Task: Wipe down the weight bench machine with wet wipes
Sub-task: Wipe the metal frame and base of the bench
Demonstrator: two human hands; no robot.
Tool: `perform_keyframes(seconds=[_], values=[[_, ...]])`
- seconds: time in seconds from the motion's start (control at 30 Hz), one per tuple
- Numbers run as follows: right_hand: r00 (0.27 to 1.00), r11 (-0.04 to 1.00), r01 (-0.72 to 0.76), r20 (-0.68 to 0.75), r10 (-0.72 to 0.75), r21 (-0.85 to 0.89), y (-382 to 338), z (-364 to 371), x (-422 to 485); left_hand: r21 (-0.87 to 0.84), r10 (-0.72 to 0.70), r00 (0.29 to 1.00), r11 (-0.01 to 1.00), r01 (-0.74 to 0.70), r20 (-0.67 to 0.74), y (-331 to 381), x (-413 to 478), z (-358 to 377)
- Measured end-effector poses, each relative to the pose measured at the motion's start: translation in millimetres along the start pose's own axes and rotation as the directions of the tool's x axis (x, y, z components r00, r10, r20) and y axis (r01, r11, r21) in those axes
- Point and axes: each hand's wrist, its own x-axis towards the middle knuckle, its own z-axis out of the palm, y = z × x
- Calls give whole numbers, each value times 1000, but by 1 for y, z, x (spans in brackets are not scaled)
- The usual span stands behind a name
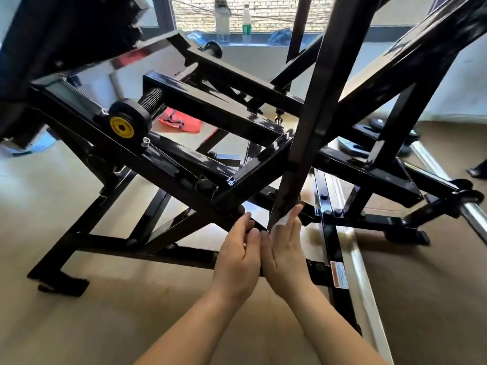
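1. The machine fills the view: a black steel frame of crossed bars standing on a tan floor. It is seen from low down, which suits work on the lower struts.
2. The wipe sits at the bottom end of a steep bar, trapped between that bar and the right hand. Only a small white patch of it shows.
3. The right hand's fingers lie straight along the bar, pressing the wipe flat against the metal. I judge this spreads the cloth over the bar's face so a slide along it cleans the full width. Where the thumb lies I cannot tell.
4. The left hand is just beside the right, touching it along the thumb side. Its fingers are curled toward the joint where the bars meet. Whether they grip the frame, hold a fold of wipe, or merely rest there I cannot tell. It probably steadies the reach.
5. The step in hand looks like wiping this bar's lower end. The glossy bars nearby give no sure sign of how much is done.
6. The tight joint and bolt heads could snag the wipe.
7. Also in view are a yellow-centred knob, a warning label on the base rail, and a bottle on the sill.
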Motion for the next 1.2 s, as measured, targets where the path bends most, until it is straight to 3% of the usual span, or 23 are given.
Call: perform_keyframes(seconds=[0.07, 0.13, 0.33, 0.4, 0.6, 0.63, 0.7, 0.77, 0.83, 0.93, 1.0, 1.07, 1.2], values=[[992, 998, -60, 110, 58, 18, 11, 3, -9, 49, 6, 1000, 999, -5, -7, -2, 0, -3], [990, 996, -84, 114, 79, 39, 15, 5, -10, 82, -4, 1000, 997, 5, -11, -5, 3, -5], [991, 994, 69, -119, -59, 82, -14, -14, 18, 60, -18, 1000, 998, 18, -1, -6, 6, -3], [989, 996, 71, -133, -62, 59, -15, -16, 23, 50, -24, 1000, 998, 24, -2, -8, 8, -2], [986, 974, -153, 96, 138, 168, 17, 0, 11, 61, -24, 1000, 998, 23, 13, -7, 10, 3], [983, 973, -173, 85, 162, 154, 21, 0, 8, 71, -27, 999, 997, 24, 30, -6, 10, 3], [989, 989, -124, -73, 129, 75, 21, -9, 3, 100, -23, 999, 995, 19, 38, -6, 10, 3], [973, 998, 22, -227, -34, -55, 16, -23, -2, 98, -14, 999, 995, 11, 29, -1, 11, 2], [956, 990, 124, -260, -136, -60, -3, -41, -8, -18, -20, 998, 1000, 21, 62, 12, 9, 2], [995, 983, 91, -48, -85, 161, -32, -62, -6, -305, -60, 975, 944, 125, 214, 33, -1, -2], [1000, 972, 23, 2, -24, 233, -41, -69, -1, -359, -51, 955, 920, 159, 291, 40, -8, -9], [1000, 973, -5, 3, 5, 230, -50, -74, 0, -356, -41, 946, 920, 162, 323, 45, -13, -17], [986, 992, -75, 158, 58, 104, -77, -78, 6, -344, -35, 940, 926, 159, 341, 56, -20, -32]])
